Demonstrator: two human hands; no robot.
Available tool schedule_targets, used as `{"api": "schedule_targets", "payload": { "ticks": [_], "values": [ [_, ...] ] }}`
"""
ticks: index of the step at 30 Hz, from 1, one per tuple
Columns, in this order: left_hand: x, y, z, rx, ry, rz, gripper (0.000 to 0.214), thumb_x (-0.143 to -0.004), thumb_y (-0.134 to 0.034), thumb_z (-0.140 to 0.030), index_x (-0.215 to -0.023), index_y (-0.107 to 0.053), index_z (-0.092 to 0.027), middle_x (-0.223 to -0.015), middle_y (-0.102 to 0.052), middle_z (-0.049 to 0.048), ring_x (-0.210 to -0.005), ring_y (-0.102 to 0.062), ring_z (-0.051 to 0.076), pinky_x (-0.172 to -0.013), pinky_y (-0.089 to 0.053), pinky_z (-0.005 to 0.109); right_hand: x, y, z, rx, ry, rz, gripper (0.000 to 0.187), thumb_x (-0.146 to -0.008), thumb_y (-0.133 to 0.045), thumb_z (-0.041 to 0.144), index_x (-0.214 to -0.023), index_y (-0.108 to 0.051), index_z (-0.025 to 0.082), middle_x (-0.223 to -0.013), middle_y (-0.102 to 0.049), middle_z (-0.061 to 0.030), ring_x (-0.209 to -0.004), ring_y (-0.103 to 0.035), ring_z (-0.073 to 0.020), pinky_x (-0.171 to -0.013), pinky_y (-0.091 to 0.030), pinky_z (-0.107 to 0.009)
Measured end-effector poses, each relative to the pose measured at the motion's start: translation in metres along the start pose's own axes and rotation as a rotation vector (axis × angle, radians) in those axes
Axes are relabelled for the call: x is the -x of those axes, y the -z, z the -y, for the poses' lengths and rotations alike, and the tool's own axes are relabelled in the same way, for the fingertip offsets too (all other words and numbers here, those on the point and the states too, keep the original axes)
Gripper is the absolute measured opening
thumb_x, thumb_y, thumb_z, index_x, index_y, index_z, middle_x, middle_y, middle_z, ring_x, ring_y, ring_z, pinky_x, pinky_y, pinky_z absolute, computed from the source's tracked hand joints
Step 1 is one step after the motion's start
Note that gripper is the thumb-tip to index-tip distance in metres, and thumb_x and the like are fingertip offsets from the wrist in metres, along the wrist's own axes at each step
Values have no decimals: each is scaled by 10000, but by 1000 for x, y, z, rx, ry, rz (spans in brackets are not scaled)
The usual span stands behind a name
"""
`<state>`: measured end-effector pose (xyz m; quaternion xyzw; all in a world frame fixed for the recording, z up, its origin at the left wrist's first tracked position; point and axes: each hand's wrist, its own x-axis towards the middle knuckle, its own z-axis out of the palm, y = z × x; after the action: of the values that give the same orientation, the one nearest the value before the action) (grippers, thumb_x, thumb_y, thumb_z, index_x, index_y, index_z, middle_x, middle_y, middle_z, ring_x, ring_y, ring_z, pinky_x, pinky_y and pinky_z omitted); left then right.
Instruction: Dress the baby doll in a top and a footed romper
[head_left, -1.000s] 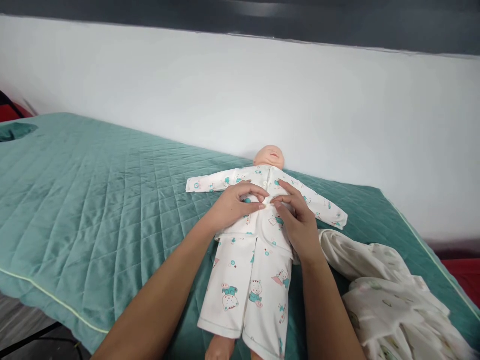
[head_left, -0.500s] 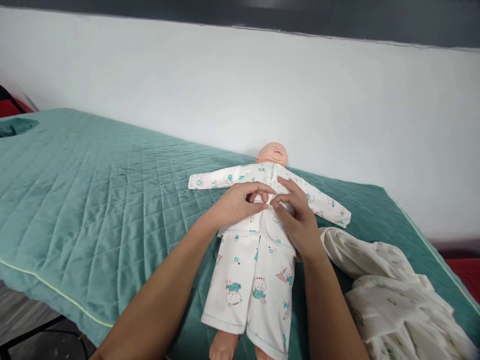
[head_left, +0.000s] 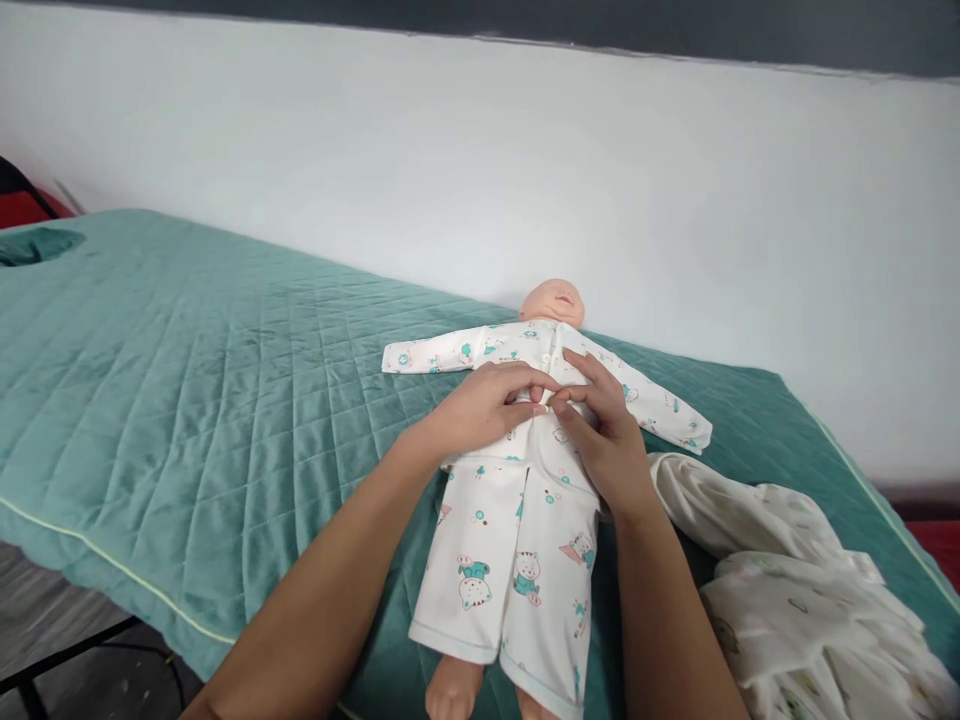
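A baby doll (head_left: 553, 299) lies on its back on a green quilted pad (head_left: 187, 380), dressed in a white printed top (head_left: 480, 348) and matching trousers (head_left: 517, 570). Its bare feet show at the bottom edge. My left hand (head_left: 487, 405) and my right hand (head_left: 604, 430) meet over the doll's chest. The fingertips of both pinch the front placket of the top where the two edges join. Both sleeves are spread out to the sides.
A crumpled pale printed cloth (head_left: 787, 590) lies on the pad to the right of the doll. A white wall (head_left: 480, 170) runs directly behind the pad. The pad's near edge drops off at the lower left, with dark frame legs (head_left: 45, 665) below it.
The view has shifted slightly, so the doll sits a little higher and further right. My fingers have worked closer together on the placket.
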<state>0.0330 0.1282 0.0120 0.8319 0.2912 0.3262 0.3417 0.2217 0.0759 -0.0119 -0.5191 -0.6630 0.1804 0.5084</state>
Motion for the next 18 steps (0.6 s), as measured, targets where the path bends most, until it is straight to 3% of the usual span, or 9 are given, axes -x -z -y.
{"api": "schedule_targets", "payload": {
  "ticks": [12,18],
  "values": [
    [0,3,1,115,36,25,219,-924,-564,-238,-1090,-707,-231,-878,-615,4,-728,-502,132,-689,-412,277,0,0,1,-2,-17,8,141,-911,-671,432,-874,-726,307,-1496,-560,20,-1511,-327,-278,-1243,-202,-584],
    [1,5,1,195,80,45,307,-839,-578,-177,-1112,-700,-248,-853,-587,-23,-662,-419,110,-623,-371,259,0,1,0,-15,-28,10,178,-899,-680,460,-849,-731,298,-1496,-562,9,-1507,-330,-299,-1238,-202,-599]
  ]
}}
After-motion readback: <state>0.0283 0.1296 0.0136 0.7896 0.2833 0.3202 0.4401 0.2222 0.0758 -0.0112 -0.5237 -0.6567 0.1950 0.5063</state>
